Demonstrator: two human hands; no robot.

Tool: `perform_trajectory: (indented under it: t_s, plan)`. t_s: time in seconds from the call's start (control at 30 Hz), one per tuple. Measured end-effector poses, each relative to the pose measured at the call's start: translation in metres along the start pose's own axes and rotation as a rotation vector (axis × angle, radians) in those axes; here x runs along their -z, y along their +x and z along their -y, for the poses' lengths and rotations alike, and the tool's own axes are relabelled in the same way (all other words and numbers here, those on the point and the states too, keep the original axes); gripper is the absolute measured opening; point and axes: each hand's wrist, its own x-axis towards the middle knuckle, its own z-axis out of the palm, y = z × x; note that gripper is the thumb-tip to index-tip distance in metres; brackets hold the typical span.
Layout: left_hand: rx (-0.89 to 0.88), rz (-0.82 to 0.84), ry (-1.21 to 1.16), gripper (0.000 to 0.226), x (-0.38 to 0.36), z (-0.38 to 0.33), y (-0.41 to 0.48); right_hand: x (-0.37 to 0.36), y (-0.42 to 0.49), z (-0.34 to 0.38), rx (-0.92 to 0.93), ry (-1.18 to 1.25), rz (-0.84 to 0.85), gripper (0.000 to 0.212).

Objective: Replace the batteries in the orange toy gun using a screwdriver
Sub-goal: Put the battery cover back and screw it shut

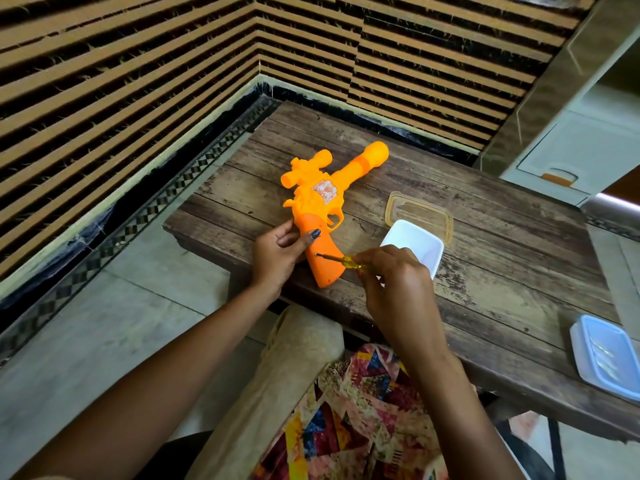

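Observation:
The orange toy gun (322, 199) lies flat on the wooden table (485, 258), barrel pointing to the far right, grip toward me. My left hand (277, 252) grips the gun's handle from the left, thumb across it. My right hand (394, 277) pinches a small screwdriver (341, 260) with a clear yellow handle. Its metal tip touches the side of the gun's handle.
A white tray (417, 245) sits just right of the gun, partly behind my right hand, with a clear yellowish lid (420, 211) beyond it. A blue-lidded box (607, 356) stands at the table's right near edge. The table's left edge drops to a tiled floor.

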Motion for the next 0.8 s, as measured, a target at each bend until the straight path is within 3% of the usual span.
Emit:
perform_trajectory:
  t_s: [0.4,0.63,0.8]
  plan:
    - [-0.001,-0.002,0.006,0.056,-0.002,0.0,0.002,0.011,0.017,0.015,0.043,-0.116,0.16,0.031]
    - [0.001,-0.006,0.011,0.059,-0.001,0.0,0.0,0.016,0.026,0.027,0.07,-0.173,0.268,0.027]
    - [0.013,-0.001,0.015,0.058,0.0,0.001,0.002,0.014,0.023,0.027,0.051,-0.157,0.25,0.029]
